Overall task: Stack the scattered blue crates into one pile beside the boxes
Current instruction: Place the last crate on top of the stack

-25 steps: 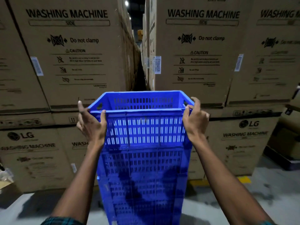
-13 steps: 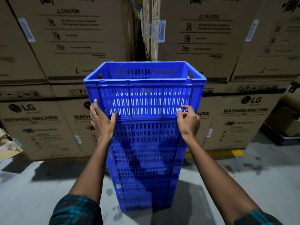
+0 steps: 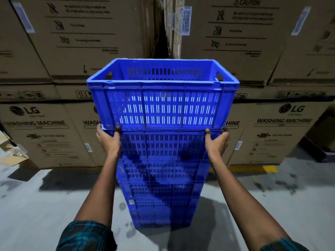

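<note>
The top blue crate (image 3: 163, 95) sits on the crate stack (image 3: 161, 178) in front of the washing machine boxes (image 3: 282, 124), its long side facing the person, left hand (image 3: 108, 140) and right hand (image 3: 216, 141) gripping its two bottom corners.

Fingers hidden behind crate (image 3: 163, 104).
</note>
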